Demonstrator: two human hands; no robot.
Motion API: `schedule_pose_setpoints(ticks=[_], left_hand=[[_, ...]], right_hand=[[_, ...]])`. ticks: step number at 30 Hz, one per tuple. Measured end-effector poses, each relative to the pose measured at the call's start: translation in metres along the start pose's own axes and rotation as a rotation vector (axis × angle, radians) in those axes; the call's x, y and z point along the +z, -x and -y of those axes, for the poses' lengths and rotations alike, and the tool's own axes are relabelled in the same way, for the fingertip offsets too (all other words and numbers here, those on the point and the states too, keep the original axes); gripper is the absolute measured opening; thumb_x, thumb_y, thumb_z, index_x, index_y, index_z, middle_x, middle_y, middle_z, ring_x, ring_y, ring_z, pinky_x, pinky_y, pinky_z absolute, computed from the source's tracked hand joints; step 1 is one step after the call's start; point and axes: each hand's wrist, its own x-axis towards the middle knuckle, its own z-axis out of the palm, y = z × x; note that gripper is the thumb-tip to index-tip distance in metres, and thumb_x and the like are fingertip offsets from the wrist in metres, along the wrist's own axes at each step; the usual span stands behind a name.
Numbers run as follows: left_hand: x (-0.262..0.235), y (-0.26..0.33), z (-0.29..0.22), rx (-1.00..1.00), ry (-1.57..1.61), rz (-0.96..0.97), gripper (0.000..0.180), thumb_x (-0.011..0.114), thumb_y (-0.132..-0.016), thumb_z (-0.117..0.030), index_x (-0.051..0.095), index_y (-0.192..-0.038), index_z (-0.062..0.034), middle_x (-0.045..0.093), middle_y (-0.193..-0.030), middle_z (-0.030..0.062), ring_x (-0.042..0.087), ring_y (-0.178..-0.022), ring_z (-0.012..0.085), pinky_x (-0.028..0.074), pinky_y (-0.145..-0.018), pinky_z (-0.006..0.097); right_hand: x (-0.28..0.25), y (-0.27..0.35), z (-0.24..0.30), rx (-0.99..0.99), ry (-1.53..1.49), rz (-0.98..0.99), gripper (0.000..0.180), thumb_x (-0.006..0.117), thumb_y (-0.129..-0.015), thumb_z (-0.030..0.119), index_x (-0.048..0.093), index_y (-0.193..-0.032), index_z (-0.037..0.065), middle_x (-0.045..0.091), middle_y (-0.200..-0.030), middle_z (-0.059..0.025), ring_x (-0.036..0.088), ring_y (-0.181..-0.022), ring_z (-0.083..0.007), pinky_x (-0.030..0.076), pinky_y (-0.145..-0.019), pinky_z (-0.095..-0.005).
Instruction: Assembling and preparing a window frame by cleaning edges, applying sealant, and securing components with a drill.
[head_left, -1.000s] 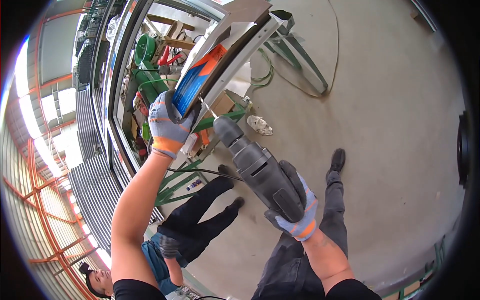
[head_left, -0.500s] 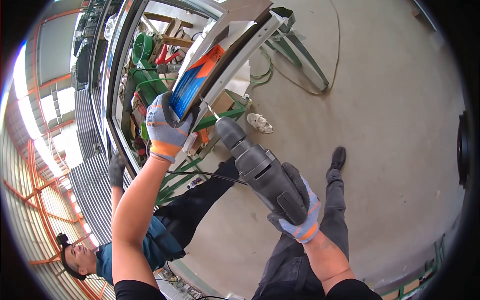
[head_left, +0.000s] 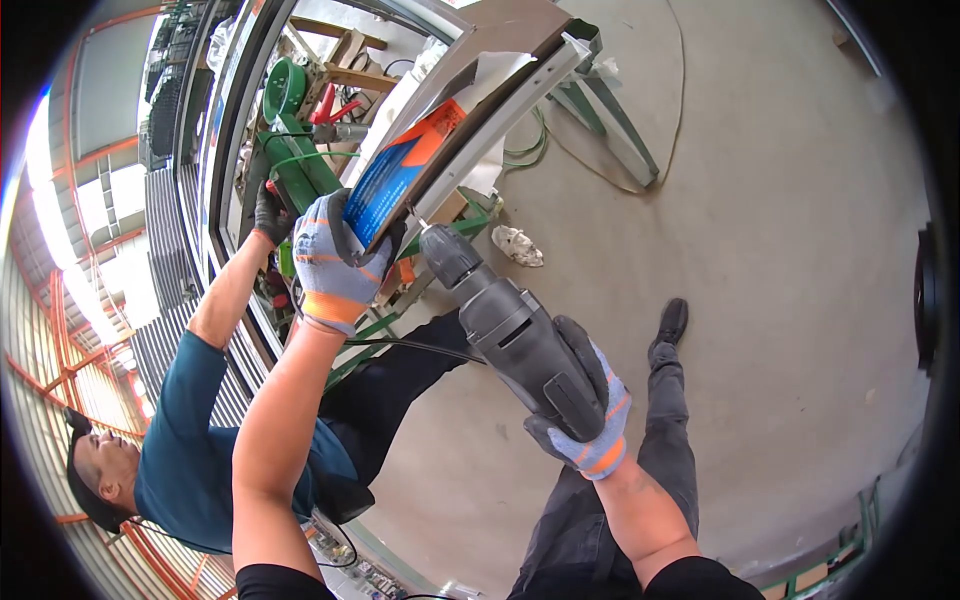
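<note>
Up near the top of the view, the left hand in a grey and orange work glove is closed around the lower end of a long metal frame piece, the fingers curled over its edge and over the blue and orange label stuck on it. That frame piece runs up and to the right from the hand, tilted, with a brown panel lying along its upper side.

Lower and to the right, the right hand — gloved the same way — is wrapped tight around the grip of a grey power drill. Its chuck points up and left, and the thin bit meets the frame just beside the left hand's fingers.

Off to the left a co-worker in a teal shirt reaches up with a dark-gloved hand to a green metal stand. Behind it rests a green reel. Below everything lies a bare concrete floor, with a crumpled white rag near the drill's chuck and the person's own dark shoe further right.
</note>
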Motion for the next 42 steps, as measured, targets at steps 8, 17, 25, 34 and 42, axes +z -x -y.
schedule_pose_setpoints(ticks=[8,17,25,34,42], left_hand=[[-0.004,-0.006,-0.001,-0.022,0.026,0.048,0.055,0.082,-0.067,-0.025,0.06,-0.11,-0.0009,0.061,-0.096,0.0173,0.059,-0.091,0.0382,0.047,-0.083,0.045],[-0.006,-0.009,0.001,-0.044,0.031,0.078,0.056,0.083,-0.062,-0.026,0.059,-0.107,-0.0019,0.06,-0.095,0.0168,0.057,-0.09,0.0382,0.046,-0.082,0.046],[-0.011,-0.01,0.0,-0.04,0.059,0.082,0.058,0.083,-0.061,-0.02,0.059,-0.11,-0.0008,0.059,-0.097,0.0192,0.057,-0.09,0.0404,0.047,-0.083,0.046],[-0.015,-0.015,-0.005,-0.06,0.037,0.096,0.054,0.082,-0.062,-0.025,0.059,-0.105,-0.0026,0.06,-0.095,0.0169,0.059,-0.089,0.0375,0.046,-0.082,0.045],[-0.011,-0.011,-0.001,-0.034,0.038,0.088,0.056,0.083,-0.062,-0.025,0.059,-0.107,-0.0023,0.061,-0.096,0.0171,0.059,-0.089,0.0376,0.046,-0.081,0.045]], right_hand=[[-0.003,-0.001,0.002,0.039,0.014,0.073,0.093,0.083,-0.066,0.008,0.038,-0.147,-0.003,0.056,-0.138,-0.0159,0.055,-0.128,-0.024,0.039,-0.109,-0.0343],[0.003,-0.005,0.0,-0.04,0.202,0.005,0.087,0.085,-0.062,0.014,0.047,-0.138,-0.006,0.064,-0.125,-0.0168,0.066,-0.11,-0.0289,0.049,-0.096,-0.0374],[0.001,-0.008,0.006,-0.244,0.654,0.061,0.088,0.08,-0.059,0.02,0.049,-0.136,-0.007,0.067,-0.119,-0.0165,0.069,-0.104,-0.0293,0.053,-0.091,-0.035],[0.0,-0.009,0.008,-0.188,0.672,0.073,0.09,0.08,-0.059,0.021,0.047,-0.138,-0.007,0.067,-0.119,-0.0168,0.068,-0.105,-0.0294,0.052,-0.093,-0.034],[-0.002,-0.01,0.007,-0.141,0.565,0.061,0.089,0.081,-0.06,0.021,0.048,-0.137,-0.007,0.068,-0.117,-0.0163,0.069,-0.104,-0.0295,0.052,-0.092,-0.035]])
